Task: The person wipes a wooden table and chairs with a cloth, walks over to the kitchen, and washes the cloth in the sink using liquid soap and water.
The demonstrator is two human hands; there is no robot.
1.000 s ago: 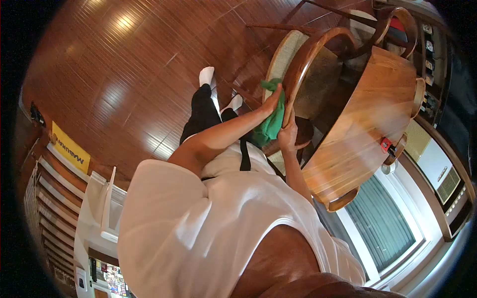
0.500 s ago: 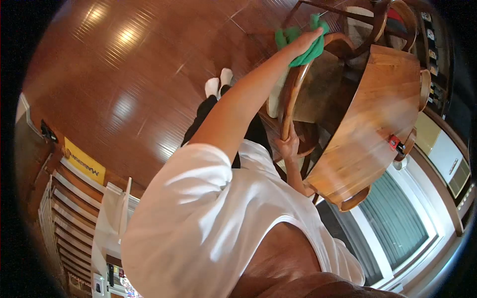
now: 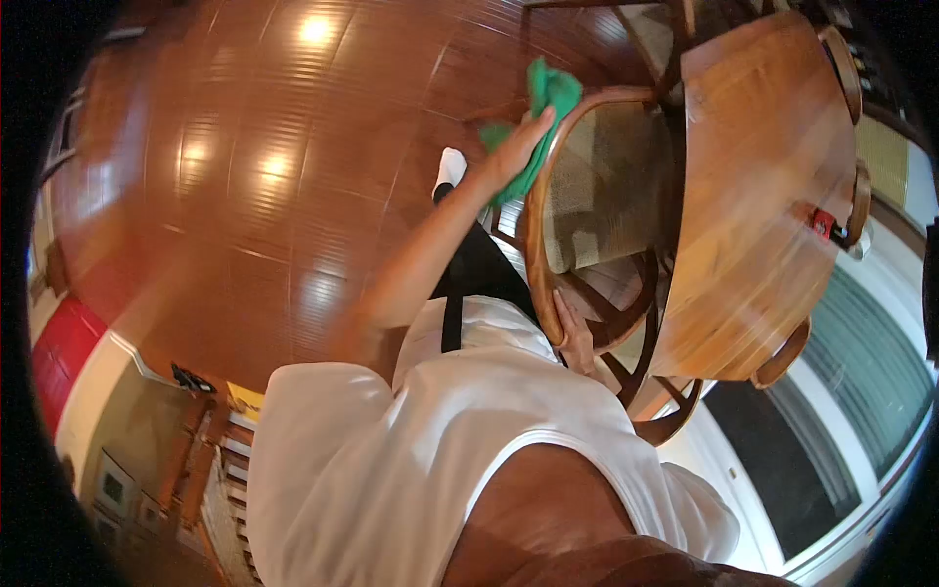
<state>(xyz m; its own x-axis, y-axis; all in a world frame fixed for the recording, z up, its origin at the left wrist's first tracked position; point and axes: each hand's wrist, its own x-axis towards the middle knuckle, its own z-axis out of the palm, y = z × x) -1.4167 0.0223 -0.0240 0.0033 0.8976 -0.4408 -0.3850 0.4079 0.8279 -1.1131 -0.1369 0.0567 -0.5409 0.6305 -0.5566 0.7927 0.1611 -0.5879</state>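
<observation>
the cloth [image 3: 555, 93] is at the outer side of the chair's curved rail [image 3: 535, 235], bunched under the left hand [image 3: 523, 147]. that hand is closed on it, fingers folded over the bunch, with loose ends sticking out both sides. the right hand [image 3: 577, 342] is at the near part of the rail, fingers stretched along it and only slightly bent; how firmly it grips, i cannot tell.

to work the cloth well on this rail, i'd keep it flat under the palm, cupped over the rounded wood, and follow the bend with even pressure. the loose ends are best gathered in so they don't snag. the right hand looks well placed to keep the chair from shifting. the seat [image 3: 606, 186] is inside the curve, the table [image 3: 763, 196] beyond it, with a red thing [image 3: 824, 223] on top.

half a second ago the cloth was draped over the far bend; now it is nearer, on the outer side. the right hand was wrapped round the rail, and its fingers now lie straighter. two feet showed then, one foot [image 3: 451, 168] now, and the view has swung round.
</observation>
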